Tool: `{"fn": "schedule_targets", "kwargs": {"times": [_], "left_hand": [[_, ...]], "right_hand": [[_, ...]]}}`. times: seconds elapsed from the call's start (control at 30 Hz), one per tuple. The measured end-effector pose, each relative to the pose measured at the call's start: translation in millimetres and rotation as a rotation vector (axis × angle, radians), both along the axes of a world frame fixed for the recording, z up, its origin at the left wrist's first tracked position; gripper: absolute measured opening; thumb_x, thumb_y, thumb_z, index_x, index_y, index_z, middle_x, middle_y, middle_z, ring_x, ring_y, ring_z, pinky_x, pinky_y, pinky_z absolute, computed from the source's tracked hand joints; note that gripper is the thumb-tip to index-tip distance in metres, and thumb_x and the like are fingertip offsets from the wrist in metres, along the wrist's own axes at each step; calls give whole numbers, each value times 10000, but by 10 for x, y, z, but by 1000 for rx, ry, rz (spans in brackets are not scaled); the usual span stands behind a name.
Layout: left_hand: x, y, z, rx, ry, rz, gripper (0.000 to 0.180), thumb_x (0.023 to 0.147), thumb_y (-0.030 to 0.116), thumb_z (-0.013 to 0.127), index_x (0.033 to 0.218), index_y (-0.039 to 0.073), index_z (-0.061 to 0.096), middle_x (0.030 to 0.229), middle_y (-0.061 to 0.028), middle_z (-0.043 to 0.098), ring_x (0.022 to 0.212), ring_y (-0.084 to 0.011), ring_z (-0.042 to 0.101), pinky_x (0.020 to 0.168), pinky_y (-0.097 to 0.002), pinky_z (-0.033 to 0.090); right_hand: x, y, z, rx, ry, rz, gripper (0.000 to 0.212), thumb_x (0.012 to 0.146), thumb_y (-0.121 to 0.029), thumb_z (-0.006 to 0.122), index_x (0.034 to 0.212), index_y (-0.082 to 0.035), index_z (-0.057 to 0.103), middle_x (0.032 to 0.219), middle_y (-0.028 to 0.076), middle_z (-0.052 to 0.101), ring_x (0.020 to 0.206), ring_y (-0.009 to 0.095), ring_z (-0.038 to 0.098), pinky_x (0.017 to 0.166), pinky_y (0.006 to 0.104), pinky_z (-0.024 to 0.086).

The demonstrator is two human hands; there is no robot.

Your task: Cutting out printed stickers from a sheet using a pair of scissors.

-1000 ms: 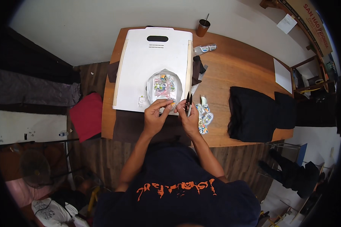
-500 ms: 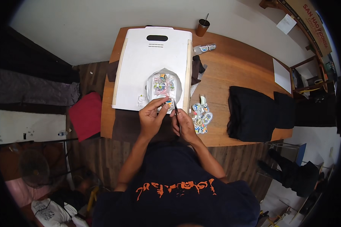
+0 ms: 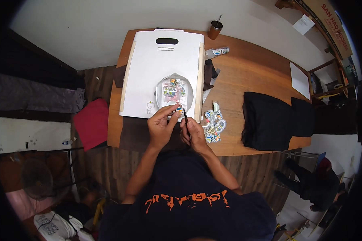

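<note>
Both hands meet at the near rim of a round white bowl-like hollow, where colourful printed cut-outs lie in a heap. My left hand is closed, pinching a small colourful printed cut-out between thumb and fingertips. In my right hand is a thin black pen-like tool; its tip is against or very near that cut-out, and its exact kind is too small to make out. Beside the right hand, more colourful cut-outs are piled on the wooden table.
The hollow is set in a large white panel with an oval slot. Folded black cloth lies at right, a brown tumbler at the back. A red cloth hangs left. A person in dark clothes is at lower right.
The black tool has tilted and shifted slightly at the cut-out, with small movement of my right fingers. My left hand stays nearly still. The person at lower right has moved.
</note>
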State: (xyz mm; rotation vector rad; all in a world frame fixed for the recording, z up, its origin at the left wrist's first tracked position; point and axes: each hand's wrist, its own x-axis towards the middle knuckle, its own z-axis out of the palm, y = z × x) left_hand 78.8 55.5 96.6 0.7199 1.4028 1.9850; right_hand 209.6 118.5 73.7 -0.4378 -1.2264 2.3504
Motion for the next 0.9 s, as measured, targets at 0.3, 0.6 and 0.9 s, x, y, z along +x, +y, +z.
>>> {"fn": "schedule_targets", "kwargs": {"times": [0.3, 0.6, 0.9], "left_hand": [[4, 0, -20, -1, -15, -11, 291, 889, -129, 628, 1179, -109, 648, 1145, -157, 654, 1027, -159, 634, 910, -261, 514], [5, 2, -19, -4, -9, -18, 290, 895, -124, 625, 1184, -110, 645, 1148, -157, 654, 1028, -161, 631, 917, -263, 507], [26, -65, -78, -71, -32, -13, 276, 902, -109, 629, 1178, -109, 645, 1141, -156, 656, 1032, -169, 634, 916, -270, 509]], "right_hand": [[18, -11, -90, -3, -7, 4, 348, 1082, -364, 375, 1048, -41, 498, 573, -30, 337, 436, 55, 272, 418, 218, 258], [5, 19, -75, 15, 1, 1, 339, 1082, -360, 382, 1042, -44, 499, 574, -34, 332, 436, 52, 273, 420, 218, 258], [36, 8, -114, 31, -21, -31, 346, 1074, -379, 402, 1083, -49, 504, 600, -29, 356, 443, 49, 288, 423, 211, 270]]}}
